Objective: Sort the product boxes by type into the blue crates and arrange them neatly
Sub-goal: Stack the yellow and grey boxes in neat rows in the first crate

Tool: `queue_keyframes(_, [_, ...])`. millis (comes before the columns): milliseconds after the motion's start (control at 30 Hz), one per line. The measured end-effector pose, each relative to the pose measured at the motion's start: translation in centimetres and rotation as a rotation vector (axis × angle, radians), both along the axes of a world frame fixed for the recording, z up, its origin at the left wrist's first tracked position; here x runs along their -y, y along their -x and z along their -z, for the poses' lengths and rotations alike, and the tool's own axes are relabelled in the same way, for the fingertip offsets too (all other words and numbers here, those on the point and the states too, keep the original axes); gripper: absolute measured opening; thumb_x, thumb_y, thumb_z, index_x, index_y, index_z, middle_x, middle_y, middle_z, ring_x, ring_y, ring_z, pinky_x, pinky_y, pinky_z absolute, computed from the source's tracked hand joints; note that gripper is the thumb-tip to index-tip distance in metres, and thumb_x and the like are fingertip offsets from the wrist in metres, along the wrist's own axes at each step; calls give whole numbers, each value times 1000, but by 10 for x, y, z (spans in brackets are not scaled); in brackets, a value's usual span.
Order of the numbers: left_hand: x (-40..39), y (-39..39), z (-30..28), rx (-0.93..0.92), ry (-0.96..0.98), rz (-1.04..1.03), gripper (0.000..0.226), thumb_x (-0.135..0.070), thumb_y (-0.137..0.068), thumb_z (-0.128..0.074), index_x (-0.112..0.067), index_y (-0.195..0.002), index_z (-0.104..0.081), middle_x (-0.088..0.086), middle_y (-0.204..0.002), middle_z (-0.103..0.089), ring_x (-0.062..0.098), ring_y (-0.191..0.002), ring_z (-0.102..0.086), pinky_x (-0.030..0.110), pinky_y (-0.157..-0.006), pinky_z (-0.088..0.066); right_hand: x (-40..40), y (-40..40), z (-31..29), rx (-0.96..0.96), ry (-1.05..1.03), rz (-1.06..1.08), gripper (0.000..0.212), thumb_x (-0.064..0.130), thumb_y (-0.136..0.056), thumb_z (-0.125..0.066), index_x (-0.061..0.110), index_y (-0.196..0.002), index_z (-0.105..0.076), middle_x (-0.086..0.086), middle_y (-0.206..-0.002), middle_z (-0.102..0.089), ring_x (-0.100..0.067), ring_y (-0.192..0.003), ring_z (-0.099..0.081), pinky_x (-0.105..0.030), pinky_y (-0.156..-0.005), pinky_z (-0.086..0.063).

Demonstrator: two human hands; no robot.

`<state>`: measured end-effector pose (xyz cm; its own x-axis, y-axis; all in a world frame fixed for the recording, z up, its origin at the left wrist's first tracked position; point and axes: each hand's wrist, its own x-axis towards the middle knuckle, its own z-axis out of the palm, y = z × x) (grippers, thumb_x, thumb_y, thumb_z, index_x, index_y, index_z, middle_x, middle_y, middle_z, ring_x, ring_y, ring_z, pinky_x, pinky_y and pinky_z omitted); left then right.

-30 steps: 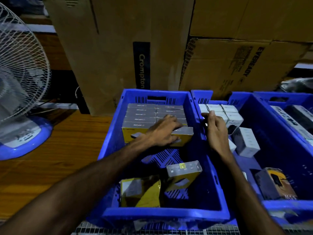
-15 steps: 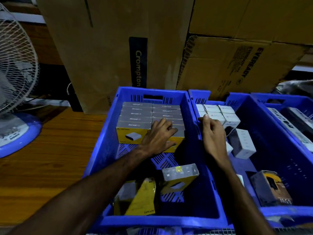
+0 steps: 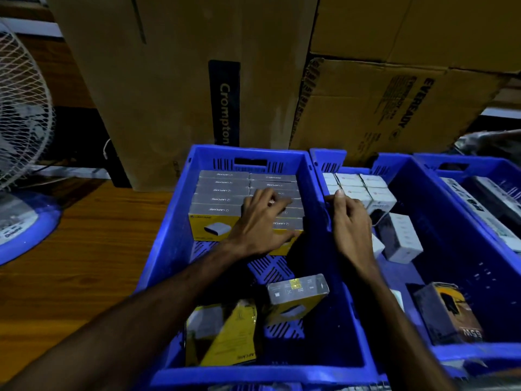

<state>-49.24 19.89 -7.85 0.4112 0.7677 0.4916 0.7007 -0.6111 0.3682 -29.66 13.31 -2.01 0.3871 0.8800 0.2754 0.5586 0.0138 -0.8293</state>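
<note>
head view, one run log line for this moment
left hand pressing yellow boxes | right hand on left crate wall | loose boxes unsorted

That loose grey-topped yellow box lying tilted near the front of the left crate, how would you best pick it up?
Probably from above, pinching the loose box across its two long sides. Its grey top faces up, tilted, with open crate floor around it, so fingers fit on both sides.

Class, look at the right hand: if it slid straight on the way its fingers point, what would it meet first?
The right hand points away toward the packed white boxes; it would probably meet those first, though depth is unclear.
</note>
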Motion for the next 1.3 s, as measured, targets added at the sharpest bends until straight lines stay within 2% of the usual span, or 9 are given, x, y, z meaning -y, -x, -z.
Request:
queue_keyframes(133, [7, 14, -42, 97, 69, 11, 54, -59, -85, -73, -26, -127, -65, -5, -113, -53, 12, -110, -51, 31, -97, -39, -1, -1, 1, -35, -13, -3, 66, 62, -103, -27, 19, -119, -75, -8, -118, -70, -23, -115, -63, -46, -105, -48])
queue_keyframes(200, [17, 26, -62, 161, 195, 67, 42, -57, -86, -73, -26, -114, -69, -8, -103, -62, 8, -95, -59, 23, -83, -49, -1, -3, 3, -73, -16, 3, 69, 67, -100, -27, 21, -118, -75, -6, -118, -71, -22, -116, -64, -47, -106, -47])
queue_keyframes(300, [50, 38, -75, 134, 476, 124, 49, -70, -78, -70, -30, -107, -72, -8, -85, -69, 9, -76, -67, 35, -67, -58, -4, -4, 6, -104, 3, 0, 73, 72, -99, -25, 22, -117, -75, -5, -118, -71, -21, -118, -64, -47, -108, -47])
queue_keyframes(433, [110, 32, -62, -248, 501, 195, 73, -84, -73, -65, -38, -129, -57, -15, -105, -62, 6, -97, -59, 34, -86, -53, -4, -3, 4, -78, 14, 0, 68, 68, -101, -28, 21, -116, -75, -6, -117, -72, -21, -117, -64, -47, -106, -48])
queue_keyframes(533, [129, 15, -53, -425, 435, 187, 73, -77, -77, -69, -32, -131, -48, -5, -122, -58, 21, -116, -58, 36, -85, -47, -2, -3, 1, -75, 15, -17, 66, 65, -103, -29, 21, -117, -75, -6, -117, -72, -22, -115, -64, -48, -105, -49])
queue_keyframes(700, [125, 11, -43, -444, 392, 166, 53, -52, -86, -74, -26, -125, -49, 2, -126, -60, 30, -116, -61, 44, -87, -54, 2, -1, -4, -89, -9, -15, 58, 53, -108, -34, 13, -109, -77, -8, -110, -76, -23, -108, -68, -42, -98, -52])
queue_keyframes(1000, [91, 78, -40, 259, 706, 156, 35, -31, -65, -82, -31, -90, -58, -14, -89, -64, 6, -87, -60, 31, -75, -50, 30, 4, -10, -153, -104, -122, 42, 50, -107, -42, 25, -107, -76, 1, -111, -74, -12, -108, -68, -48, -100, -53])
queue_keyframes(1133, [87, 99, -52, 559, 764, 189, 64, -32, -64, -88, -2, -113, -60, 19, -108, -70, 17, -96, -65, 44, -85, -56, 71, 14, -32, -208, -98, -306, 19, 33, -102, -61, 24, -111, -75, 4, -111, -77, -10, -109, -71, -37, -99, -55])
queue_keyframes(1300, [91, 104, -58, 800, 849, 213, 63, -6, -68, -86, -9, -125, -57, -1, -118, -76, 13, -107, -72, 26, -89, -58, 92, 21, -41, 110, -19, -490, 52, 56, -89, -72, 44, -137, -58, 19, -127, -57, -6, -124, -57, -34, -100, -50])
